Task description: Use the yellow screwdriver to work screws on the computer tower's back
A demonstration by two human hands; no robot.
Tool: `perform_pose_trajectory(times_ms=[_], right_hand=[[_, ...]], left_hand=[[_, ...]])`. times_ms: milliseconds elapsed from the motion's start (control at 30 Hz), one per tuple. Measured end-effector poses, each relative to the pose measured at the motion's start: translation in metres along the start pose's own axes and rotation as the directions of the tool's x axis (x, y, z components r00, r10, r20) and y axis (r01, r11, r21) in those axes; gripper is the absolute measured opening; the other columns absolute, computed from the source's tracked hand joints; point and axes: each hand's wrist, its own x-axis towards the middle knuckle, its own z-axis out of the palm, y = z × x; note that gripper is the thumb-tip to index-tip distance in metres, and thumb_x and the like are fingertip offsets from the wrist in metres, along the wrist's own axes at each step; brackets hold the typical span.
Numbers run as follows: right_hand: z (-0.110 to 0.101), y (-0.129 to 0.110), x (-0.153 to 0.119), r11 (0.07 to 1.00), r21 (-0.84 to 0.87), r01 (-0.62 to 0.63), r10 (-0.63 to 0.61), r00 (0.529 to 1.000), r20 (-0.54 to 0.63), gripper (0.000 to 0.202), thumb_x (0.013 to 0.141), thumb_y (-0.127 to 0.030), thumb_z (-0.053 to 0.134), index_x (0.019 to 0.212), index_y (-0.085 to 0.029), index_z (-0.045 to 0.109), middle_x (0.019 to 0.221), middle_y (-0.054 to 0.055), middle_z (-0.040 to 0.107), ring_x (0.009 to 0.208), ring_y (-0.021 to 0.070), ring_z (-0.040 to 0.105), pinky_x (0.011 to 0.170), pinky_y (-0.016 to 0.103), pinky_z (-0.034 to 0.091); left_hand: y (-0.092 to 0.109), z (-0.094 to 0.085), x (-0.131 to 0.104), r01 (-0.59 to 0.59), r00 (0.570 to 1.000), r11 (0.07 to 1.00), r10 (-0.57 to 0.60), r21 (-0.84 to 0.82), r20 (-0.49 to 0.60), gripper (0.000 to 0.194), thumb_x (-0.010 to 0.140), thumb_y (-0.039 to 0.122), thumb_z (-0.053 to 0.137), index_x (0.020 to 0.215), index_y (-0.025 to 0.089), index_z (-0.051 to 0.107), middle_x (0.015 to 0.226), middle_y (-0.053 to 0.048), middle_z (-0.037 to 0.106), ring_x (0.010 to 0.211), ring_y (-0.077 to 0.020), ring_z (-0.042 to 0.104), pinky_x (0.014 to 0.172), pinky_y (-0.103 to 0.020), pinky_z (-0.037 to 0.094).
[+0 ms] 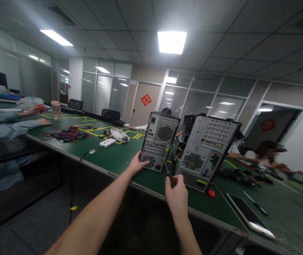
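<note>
A grey computer case (155, 147) stands on the green table with its rear panel, vent grilles and ports turned toward me. My left hand (138, 163) grips its lower left edge, the thumb across the power supply's fan grille and the other fingers mostly hidden at the side. In my right hand (177, 193) is a screwdriver (170, 175), its dark handle wrapped by the fingers and its shaft pointing up near the case's lower right edge. Whether the tip touches the case I cannot tell. A second, larger computer case (203, 159) stands just right, with orange wires between the two.
At right lie a red object (211, 193), a phone (251, 215), a slim metal tool (254, 203) and black cables (247, 177). Leftward are bundled wires (66, 134), a white round fan cover (119, 135) and a white power strip (107, 142). Other people sit around the table.
</note>
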Motion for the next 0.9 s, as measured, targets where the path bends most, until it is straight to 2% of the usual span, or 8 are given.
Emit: perform_pose_trajectory(times_ms=[67, 133, 267, 400, 600, 733, 900], right_hand=[[0.004, 0.003, -0.002, 0.999, -0.035, 0.034, -0.036, 0.999, -0.039, 0.011, 0.083, -0.032, 0.055, 0.087, -0.025, 0.049, 0.088, 0.005, 0.058, 0.071, 0.0215, 0.062, 0.062, 0.029, 0.042], [0.007, 0.003, -0.005, 0.995, -0.075, 0.064, -0.067, 0.997, -0.032, 0.009, 0.082, -0.026, 0.055, 0.088, -0.024, 0.049, 0.092, 0.004, 0.054, 0.069, 0.0195, 0.06, 0.061, 0.029, 0.042], [0.005, -0.001, -0.009, 0.979, -0.176, 0.1, -0.1, 0.995, 0.012, 0.003, 0.09, -0.023, 0.051, 0.093, -0.022, 0.051, 0.096, 0.005, 0.052, 0.068, 0.0181, 0.06, 0.06, 0.029, 0.041], [-0.001, -0.006, -0.009, 0.963, -0.254, 0.093, -0.083, 0.995, 0.05, 0.008, 0.096, -0.024, 0.049, 0.1, -0.019, 0.055, 0.101, 0.007, 0.054, 0.068, 0.0172, 0.062, 0.059, 0.028, 0.04], [-0.005, -0.011, -0.003, 0.934, -0.345, 0.099, -0.076, 0.994, 0.078, 0.009, 0.098, -0.025, 0.051, 0.1, -0.018, 0.057, 0.097, 0.008, 0.058, 0.072, 0.0193, 0.064, 0.06, 0.028, 0.04], [-0.005, -0.011, 0.0, 0.934, -0.343, 0.097, -0.07, 0.993, 0.091, 0.009, 0.098, -0.024, 0.05, 0.095, -0.018, 0.056, 0.089, 0.007, 0.061, 0.076, 0.0209, 0.065, 0.062, 0.028, 0.041], [-0.006, -0.012, -0.003, 0.935, -0.341, 0.095, -0.066, 0.993, 0.096, 0.007, 0.098, -0.022, 0.051, 0.098, -0.018, 0.057, 0.091, 0.005, 0.061, 0.076, 0.0179, 0.064, 0.062, 0.026, 0.039]], left_hand=[[0.001, 0.0, -0.001, 0.006, 1.0, 1.0, -0.006, 0.006, -0.008, 0.088, 0.061, 0.031, 0.09, 0.14, 0.02, 0.052, 0.129, -0.011, 0.067, 0.117, -0.026, 0.064, 0.104, -0.037, 0.045], [0.002, 0.0, -0.001, 0.012, 1.0, 1.0, -0.012, 0.006, -0.007, 0.088, 0.062, 0.031, 0.09, 0.141, 0.02, 0.051, 0.129, -0.011, 0.068, 0.117, -0.0265, 0.064, 0.104, -0.038, 0.045], [0.004, -0.001, -0.002, 0.02, 1.0, 1.0, -0.02, 0.017, -0.001, 0.09, 0.062, 0.032, 0.09, 0.141, 0.019, 0.051, 0.13, -0.013, 0.067, 0.118, -0.0278, 0.064, 0.104, -0.038, 0.045], [0.006, -0.002, -0.003, 0.027, 1.0, 0.999, -0.027, 0.03, -0.003, 0.092, 0.061, 0.034, 0.091, 0.142, 0.019, 0.05, 0.132, -0.013, 0.066, 0.119, -0.0279, 0.063, 0.105, -0.038, 0.044], [0.009, -0.002, -0.004, 0.022, 1.0, 0.998, -0.022, 0.052, 0.006, 0.088, 0.062, 0.034, 0.09, 0.14, 0.018, 0.052, 0.131, -0.014, 0.066, 0.118, -0.028, 0.063, 0.105, -0.04, 0.044], [0.008, -0.002, -0.003, 0.014, 1.0, 0.999, -0.015, 0.048, 0.01, 0.087, 0.063, 0.033, 0.089, 0.14, 0.018, 0.051, 0.13, -0.013, 0.066, 0.117, -0.0271, 0.064, 0.104, -0.038, 0.045], [0.003, -0.002, -0.001, 0.005, 1.0, 0.999, -0.005, 0.05, 0.013, 0.087, 0.063, 0.033, 0.089, 0.14, 0.019, 0.052, 0.128, -0.012, 0.067, 0.116, -0.0262, 0.064, 0.103, -0.037, 0.045]])
